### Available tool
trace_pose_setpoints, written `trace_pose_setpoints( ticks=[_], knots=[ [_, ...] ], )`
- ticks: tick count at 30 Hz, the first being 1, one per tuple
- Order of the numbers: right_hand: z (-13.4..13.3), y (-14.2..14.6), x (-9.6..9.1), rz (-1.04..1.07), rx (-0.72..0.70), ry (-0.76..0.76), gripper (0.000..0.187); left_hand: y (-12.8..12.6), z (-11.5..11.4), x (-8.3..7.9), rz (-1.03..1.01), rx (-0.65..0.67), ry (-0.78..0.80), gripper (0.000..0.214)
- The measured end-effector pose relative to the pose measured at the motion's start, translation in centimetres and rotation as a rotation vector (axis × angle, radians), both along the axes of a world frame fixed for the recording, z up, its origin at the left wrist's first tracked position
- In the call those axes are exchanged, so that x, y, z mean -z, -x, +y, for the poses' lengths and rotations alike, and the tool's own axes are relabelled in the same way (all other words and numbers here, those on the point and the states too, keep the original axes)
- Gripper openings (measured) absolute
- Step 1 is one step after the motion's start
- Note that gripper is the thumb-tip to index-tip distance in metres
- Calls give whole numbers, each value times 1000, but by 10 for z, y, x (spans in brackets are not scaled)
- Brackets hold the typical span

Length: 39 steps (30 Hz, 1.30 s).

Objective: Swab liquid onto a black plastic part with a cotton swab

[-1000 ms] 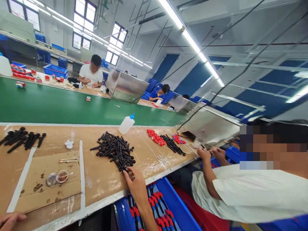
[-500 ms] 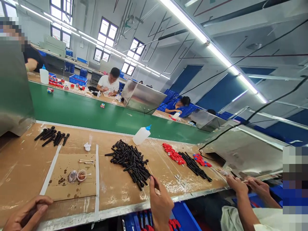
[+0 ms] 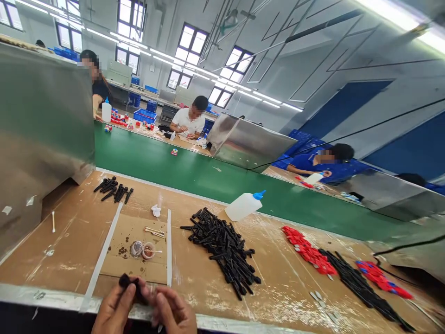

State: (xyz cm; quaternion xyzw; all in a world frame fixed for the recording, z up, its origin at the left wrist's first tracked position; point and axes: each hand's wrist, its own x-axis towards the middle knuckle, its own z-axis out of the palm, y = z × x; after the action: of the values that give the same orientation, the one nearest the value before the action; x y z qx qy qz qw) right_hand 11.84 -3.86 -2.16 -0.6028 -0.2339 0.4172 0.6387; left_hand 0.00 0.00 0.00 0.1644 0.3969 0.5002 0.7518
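1. Near edge, bottom centre: left hand (image 3: 116,308) and right hand (image 3: 174,313) close together, almost touching, over the tabletop (image 3: 69,250) lip. Left hand pinches a small black part (image 3: 129,283) between thumb and fingers; the right hand's fingers curl in beside it, cannot tell if they grip it too.
2. Step in hand, as a judgement: the held black part is being worked or fitted at the near edge, with both hands on the one piece. The next move likely calls for a steady two-hand pinch and keeping the part's end lined up; hidden detail, so unsure.
3. Just beyond the hands: cardboard mat (image 3: 139,246) with two small round dishes (image 3: 142,249) and cotton swabs (image 3: 154,230), brown stains around them.
4. Mid tabletop, right of the mat: large pile of black parts (image 3: 224,250). Far left: smaller pile of black parts (image 3: 113,189).
5. Beyond the large pile: white squeeze bottle (image 3: 243,206) with blue tip, lying tilted.
6. Right: red parts (image 3: 308,250) and long black strips (image 3: 358,287).
7. Far: green conveyor belt (image 3: 194,171), then other people seated at benches.
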Motion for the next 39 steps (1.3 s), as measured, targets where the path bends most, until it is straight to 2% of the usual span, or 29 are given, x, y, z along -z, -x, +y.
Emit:
trace_pose_setpoints(
  ticks=[2,5,10,14,18,22,29,36,39],
  knots=[
    [14,-16,-6,-184,28,1,45,9,10,-1,-105,43,30,40],
    [37,-36,-15,-389,-55,48,48,19,21,-3,-263,208,86,43],
    [58,-38,-22,-614,-161,-20,31,22,25,8,-541,458,127,37],
    [67,-33,-28,-788,-179,-91,22,18,27,24,-693,511,107,34],
    [77,-31,-34,-956,-206,-190,15,17,30,32,-723,515,86,36],
    [78,-31,-34,-959,-231,-210,12,19,30,27,-673,512,117,36],
    [64,-39,-25,-830,-39,-112,23,19,28,26,-613,499,143,38],
    [60,-42,-14,-748,-34,-48,29,19,27,19,-549,474,180,39],
    [55,-40,-15,-685,44,-54,30,19,28,14,-512,481,184,40]
  ],
)
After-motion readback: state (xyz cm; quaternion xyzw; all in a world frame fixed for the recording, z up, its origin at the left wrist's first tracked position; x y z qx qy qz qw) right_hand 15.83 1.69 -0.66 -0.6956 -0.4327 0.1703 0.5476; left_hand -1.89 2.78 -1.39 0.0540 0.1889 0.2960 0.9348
